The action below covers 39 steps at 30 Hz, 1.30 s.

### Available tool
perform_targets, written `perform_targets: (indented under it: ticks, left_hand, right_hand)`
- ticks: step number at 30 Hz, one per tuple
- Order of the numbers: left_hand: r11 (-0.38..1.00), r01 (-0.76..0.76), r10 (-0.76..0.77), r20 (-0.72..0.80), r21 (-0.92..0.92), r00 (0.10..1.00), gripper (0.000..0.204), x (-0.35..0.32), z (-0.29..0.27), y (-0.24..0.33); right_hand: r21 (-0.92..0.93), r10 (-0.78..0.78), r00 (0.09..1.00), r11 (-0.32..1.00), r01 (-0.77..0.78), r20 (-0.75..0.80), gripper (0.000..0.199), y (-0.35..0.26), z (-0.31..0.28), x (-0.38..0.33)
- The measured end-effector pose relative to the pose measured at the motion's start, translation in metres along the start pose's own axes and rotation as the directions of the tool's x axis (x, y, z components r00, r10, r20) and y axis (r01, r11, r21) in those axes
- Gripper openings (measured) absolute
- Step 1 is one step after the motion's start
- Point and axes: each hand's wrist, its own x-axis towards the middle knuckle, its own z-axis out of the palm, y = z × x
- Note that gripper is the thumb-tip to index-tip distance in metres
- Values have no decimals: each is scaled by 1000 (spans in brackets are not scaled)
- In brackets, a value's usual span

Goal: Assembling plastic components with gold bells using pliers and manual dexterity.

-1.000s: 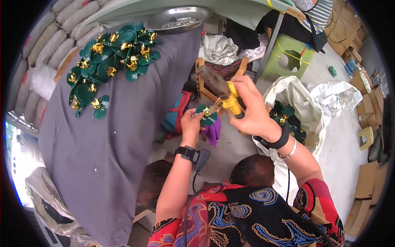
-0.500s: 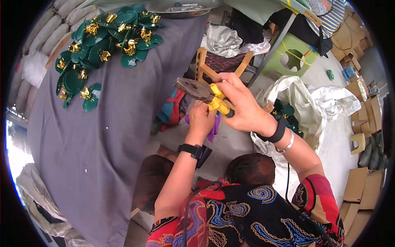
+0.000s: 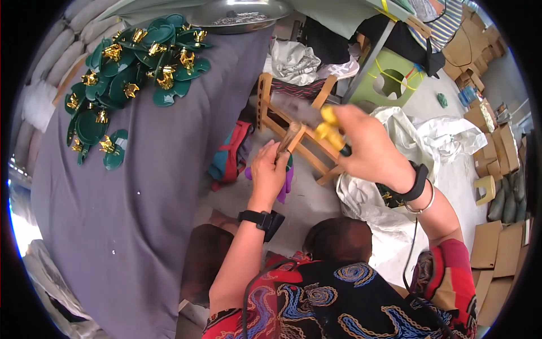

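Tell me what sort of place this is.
Probably a small craft workshop: a pile of green-and-gold pieces on a grey cloth, cardboard boxes on the floor, and yellow-handled pliers in the right hand.

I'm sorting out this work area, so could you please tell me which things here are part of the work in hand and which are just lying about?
In use:
- yellow-handled pliers in the right hand
- small green piece in the left hand
- green-and-gold pieces piled on the grey cloth

Lying about:
- wooden stool
- green plastic stool
- metal tray
- white sack
- cardboard boxes
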Motion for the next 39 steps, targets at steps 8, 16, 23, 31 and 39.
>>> perform_targets:
  ticks: [8,16,23,31,39]
  left_hand:
    - [993,100,-92,133,-56,987,21,-14,3,-2]
    - [978,144,-113,200,-148,973,20,8,40,69]
    - [945,-14,128,328,-328,936,60,41,104,134]
    - [869,-198,311,-189,453,931,37,72,-69,138]
    - [314,563,-170,-538,765,826,44,99,-275,78]
  right_hand:
    - [273,-218,951,922,275,-221,53,-13,65,9]
    - [42,-22,692,996,76,-721,53,22,-40,-74]
    - [-35,27,626,996,-87,-779,63,16,-75,-125]
    - [310,128,672,937,158,-730,63,34,-34,-126]
    - [281,-7,728,920,273,-685,51,-14,-26,-87]
